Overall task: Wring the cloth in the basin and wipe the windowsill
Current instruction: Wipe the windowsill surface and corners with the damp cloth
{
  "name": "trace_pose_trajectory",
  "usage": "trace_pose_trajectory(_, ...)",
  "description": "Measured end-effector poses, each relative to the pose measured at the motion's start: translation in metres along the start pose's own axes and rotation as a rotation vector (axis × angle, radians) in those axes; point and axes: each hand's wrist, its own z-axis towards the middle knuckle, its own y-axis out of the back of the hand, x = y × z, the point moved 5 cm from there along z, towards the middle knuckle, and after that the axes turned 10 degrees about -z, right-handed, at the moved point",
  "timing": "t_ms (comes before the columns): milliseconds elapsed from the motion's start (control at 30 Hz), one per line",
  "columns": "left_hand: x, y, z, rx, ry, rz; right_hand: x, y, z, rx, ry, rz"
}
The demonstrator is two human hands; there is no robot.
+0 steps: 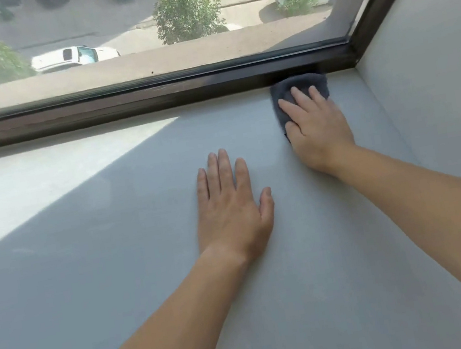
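Pressing the dark grey cloth (299, 89) flat under the right hand (319, 133), fingers spread over it, hard against the dark window frame (150, 96) near the right corner of the windowsill (117, 267); left hand (234, 213) laid open and flat, empty, bracing on the bare sill well short of the cloth

Risks, as a judgement only: skimming past the seam where sill meets frame, since a bunched cloth rides over a groove and leaves grit there; slipping on the bracing palm if the sill turns wet under it; dragging dirt back across cleaned ground if the same face of the cloth gets used throughout; leaving streaks from a cloth too wet, though dampness cannot be told here

Smooth pale grey surface, matte, wide and deep, with nothing standing on it; bright sunlit patch at far left, shade elsewhere; plain pale wall (435, 81) closing the right end; beyond the glass, a concrete ledge (145, 61), trees and parked cars far below; no basin in view
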Motion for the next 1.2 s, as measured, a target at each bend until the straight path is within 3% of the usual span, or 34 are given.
trace_pose_trajectory(100,0.001,0.002,0.0,-0.004,0.005,0.008,0.032,0.0,-0.008,0.012,0.247,0.028)
trace_pose_trajectory(167,0.002,0.002,0.0,-0.005,0.0,0.013,0.023,0.003,-0.006,0.022,0.284,0.041)
trace_pose_trajectory(367,0.003,0.005,-0.002,-0.003,-0.007,0.002,-0.064,0.002,0.014,0.008,-0.142,-0.014)
trace_pose_trajectory(567,0.005,0.007,-0.002,-0.013,-0.009,0.001,-0.072,0.006,0.006,0.009,-0.32,0.041)
trace_pose_trajectory(633,0.004,0.006,-0.001,-0.015,-0.008,0.006,-0.055,0.003,-0.012,-0.015,-0.306,0.055)
trace_pose_trajectory(767,0.004,0.007,-0.003,-0.019,-0.006,0.013,-0.04,-0.002,-0.047,-0.006,-0.056,0.048)
trace_pose_trajectory(933,0.003,0.005,-0.004,-0.022,0.0,0.006,-0.077,0.0,-0.052,-0.006,-0.318,0.029)
trace_pose_trajectory(1000,0.002,0.004,-0.005,-0.023,-0.001,0.015,-0.051,-0.001,-0.065,-0.035,-0.257,0.052)
trace_pose_trajectory(1100,0.003,0.005,-0.005,-0.022,-0.004,0.028,-0.03,-0.005,-0.091,-0.012,-0.018,0.073)
trace_pose_trajectory(1200,0.002,0.002,-0.003,-0.009,-0.001,0.025,-0.069,-0.006,-0.086,0.009,-0.126,0.053)
